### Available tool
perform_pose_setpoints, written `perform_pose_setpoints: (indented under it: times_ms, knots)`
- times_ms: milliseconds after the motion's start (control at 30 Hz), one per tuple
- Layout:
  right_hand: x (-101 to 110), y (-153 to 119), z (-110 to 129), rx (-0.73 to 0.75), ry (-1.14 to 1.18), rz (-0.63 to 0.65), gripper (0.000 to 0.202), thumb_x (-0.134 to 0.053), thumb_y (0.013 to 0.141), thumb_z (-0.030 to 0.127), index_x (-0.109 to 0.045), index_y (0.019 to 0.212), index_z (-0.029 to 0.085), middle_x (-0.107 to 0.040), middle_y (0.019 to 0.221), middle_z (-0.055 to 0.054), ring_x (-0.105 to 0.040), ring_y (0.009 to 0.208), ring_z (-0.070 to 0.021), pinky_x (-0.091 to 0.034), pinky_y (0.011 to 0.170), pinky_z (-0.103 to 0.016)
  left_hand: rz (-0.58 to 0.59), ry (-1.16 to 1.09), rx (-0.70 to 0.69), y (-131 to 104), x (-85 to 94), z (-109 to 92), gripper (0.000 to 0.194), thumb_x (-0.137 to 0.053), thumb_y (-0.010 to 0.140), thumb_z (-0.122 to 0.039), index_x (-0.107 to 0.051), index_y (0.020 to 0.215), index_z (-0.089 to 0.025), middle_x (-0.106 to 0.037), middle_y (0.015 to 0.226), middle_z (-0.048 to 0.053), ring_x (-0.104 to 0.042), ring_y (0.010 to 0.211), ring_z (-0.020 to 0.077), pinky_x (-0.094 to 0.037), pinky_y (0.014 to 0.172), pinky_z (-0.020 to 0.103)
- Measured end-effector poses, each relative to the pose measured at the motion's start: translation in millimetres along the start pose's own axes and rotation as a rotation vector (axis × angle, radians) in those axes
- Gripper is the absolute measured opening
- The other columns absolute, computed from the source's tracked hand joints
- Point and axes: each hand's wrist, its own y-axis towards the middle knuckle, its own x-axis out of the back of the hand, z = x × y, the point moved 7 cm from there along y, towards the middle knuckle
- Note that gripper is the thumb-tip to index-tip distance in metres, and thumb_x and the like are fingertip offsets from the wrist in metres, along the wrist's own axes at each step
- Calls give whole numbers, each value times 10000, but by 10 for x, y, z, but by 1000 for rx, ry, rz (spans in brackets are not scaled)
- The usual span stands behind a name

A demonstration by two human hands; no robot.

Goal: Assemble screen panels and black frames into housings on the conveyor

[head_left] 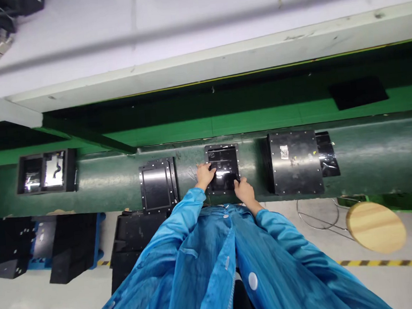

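Note:
In front of me on the green bench lies a black rectangular frame (225,191) with small holes around its rim. A glossy black sheet (224,160) fills its inside and reflects the lights. My left hand (204,175) rests across the frame's left edge, its thumb and a finger apart over the sheet. At the lower right corner, my right hand (244,190) has its thumb on the inner side and its fingers around the rim. To the left, several black frame panels (157,187) lie stacked.
A big black box (295,163) stands on the bench (379,158) at right, with glossy black sheets (327,153) beside it. An open black case (71,170) sits far left. A white shelf (198,71) overhangs the back. A round wooden stool (376,227) stands at lower right.

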Motion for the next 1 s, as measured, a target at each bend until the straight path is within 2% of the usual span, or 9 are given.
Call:
perform_pose_setpoints:
  times_ms: [100,200,267,367,433,567,733,833,1000]
  knots:
    - [94,51,155,69,-382,13,442,-534,1079,522,-632,1236,120,-778,1077,-300,-778,1097,-412,-550,1001,-529,-56,23,8,-192,34,77,534,-841,870,-235,-716,1389,-237,-621,1497,188,-606,1410,350,-441,1196,420]
    - [169,89,202,105,-473,11,465,-571,1063,544,-626,1274,134,-776,1076,-286,-781,1074,-396,-551,962,-497,-16,74,105,-433,-13,285,706,-896,836,-297,-606,1478,-245,-593,1521,213,-645,1361,382,-476,1135,435]
    - [213,121,145,106,-443,-19,500,-627,1040,545,-593,1344,150,-780,1103,-260,-784,1058,-367,-550,937,-459,48,108,149,-548,-66,410,731,-913,828,-341,-581,1469,-223,-639,1458,222,-677,1311,389,-489,1102,437]
    - [214,189,-58,89,-327,-17,580,-773,943,544,-587,1355,181,-791,1140,-195,-779,1057,-325,-545,894,-388,127,181,167,-610,-107,518,655,-906,846,-400,-601,1393,-211,-710,1370,199,-693,1288,367,-500,1070,408]
    - [187,231,-211,86,-232,3,553,-848,870,501,-628,1286,210,-808,1103,-127,-777,1040,-289,-538,854,-337,193,276,180,-610,-123,561,635,-909,843,-439,-613,1359,-216,-750,1311,175,-709,1265,346,-512,1038,378]
    - [144,264,-442,55,-126,29,324,-864,819,461,-718,1020,252,-825,1001,-49,-782,978,-249,-518,768,-286,297,421,200,-587,-150,590,602,-878,866,-508,-640,1341,-224,-789,1253,148,-741,1215,314,-531,977,339]
    - [129,280,-544,-91,-128,28,300,-871,770,540,-748,814,269,-827,950,-49,-782,930,-261,-497,712,-290,298,447,257,-520,-181,618,500,-898,812,-545,-729,1184,-256,-812,1197,102,-760,1152,308,-545,913,340]
    - [113,310,-523,-105,-159,35,300,-862,761,551,-746,753,275,-817,883,-45,-777,898,-265,-477,692,-293,280,419,275,-498,-197,653,457,-917,779,-540,-753,1095,-254,-820,1145,82,-767,1101,293,-540,881,330]
    - [108,341,-478,-100,-196,22,316,-870,746,547,-735,741,261,-811,867,-53,-761,863,-264,-438,658,-292,270,382,245,-498,-195,692,403,-886,813,-546,-755,1063,-259,-822,1085,59,-765,1057,263,-525,867,308]
